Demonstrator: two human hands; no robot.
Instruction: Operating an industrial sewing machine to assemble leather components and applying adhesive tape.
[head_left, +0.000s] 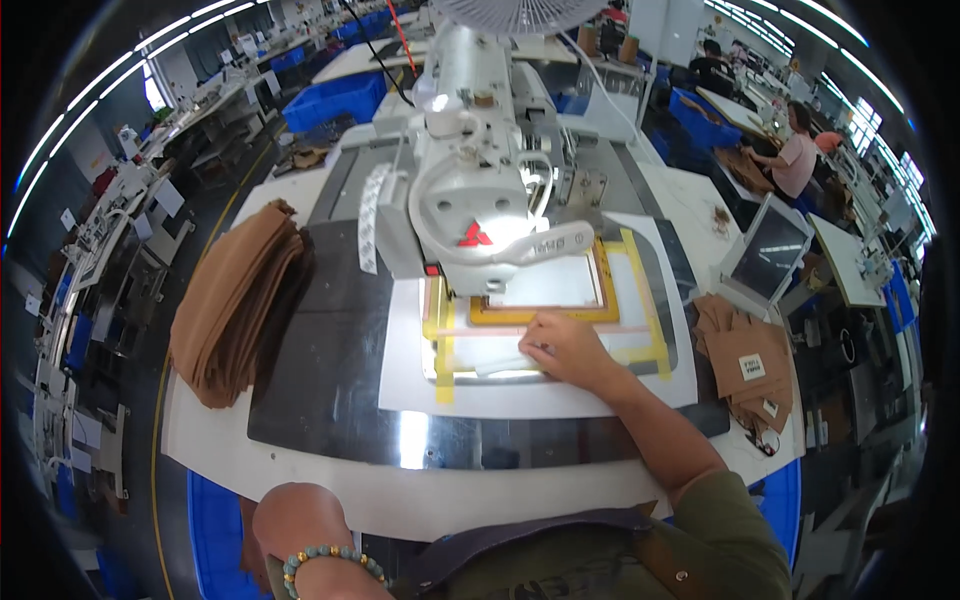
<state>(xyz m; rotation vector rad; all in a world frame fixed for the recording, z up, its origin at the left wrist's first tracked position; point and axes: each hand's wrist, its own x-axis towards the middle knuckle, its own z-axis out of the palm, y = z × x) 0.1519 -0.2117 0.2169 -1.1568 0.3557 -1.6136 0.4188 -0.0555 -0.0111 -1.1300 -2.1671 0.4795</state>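
My right hand (572,350) reaches in over a white sheet (540,396) with yellow-taped edges under the sewing machine head (470,200). Its fingers are curled together at the near side of a yellow-edged frame (545,315); what they hold, if anything, is hidden. A pale, see-through strip (500,365) lies just left of the fingertips. At the lower edge, my left arm (300,512) shows as rounded bare skin with a beaded bracelet (330,556). The fingers of my left hand do not show.
A thick folded stack of brown fabric (235,310) lies left of the machine. Brown pieces with white labels (745,365) lie at the right, below a tilted screen (768,250). A blue bin (335,97) stands behind. Another person (792,150) sits at the far right.
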